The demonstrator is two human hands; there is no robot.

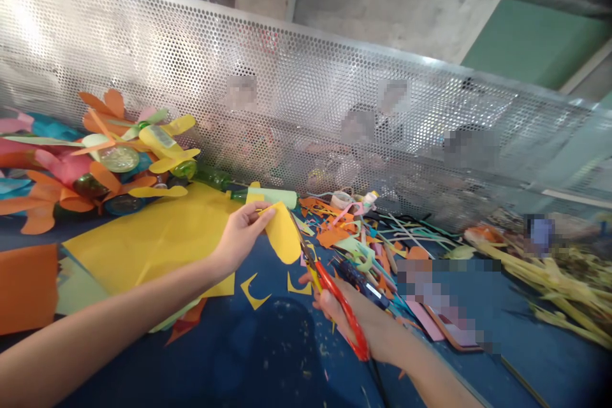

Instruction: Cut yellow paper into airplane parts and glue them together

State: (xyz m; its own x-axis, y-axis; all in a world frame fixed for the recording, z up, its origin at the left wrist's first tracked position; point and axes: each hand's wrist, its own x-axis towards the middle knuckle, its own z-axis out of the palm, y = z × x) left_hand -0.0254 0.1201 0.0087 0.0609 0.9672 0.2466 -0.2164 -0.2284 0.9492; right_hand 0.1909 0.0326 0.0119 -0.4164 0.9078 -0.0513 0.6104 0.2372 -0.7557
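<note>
Between thumb and fingers, my left hand (243, 233) pinches a rounded piece of yellow paper (283, 236) above the blue table. My right hand (337, 303) is wrapped round scissors (340, 303) with red and yellow handles. Their blades (302, 239) lie along the right edge of the yellow piece; whether they are parted is hard to see. Below are yellow offcuts, one with a curved notch (255, 293). Large yellow sheets (167, 239) lie under and beyond my left forearm.
Bottles with coloured paper petals (112, 156) are heaped at the back left. Orange paper scraps (337, 223), thin sticks (415, 229) and a dark blue tool (361, 284) lie to the right. Pale yellow dry husks (559, 274) cover the far right. A perforated metal panel (287, 102) bounds the back.
</note>
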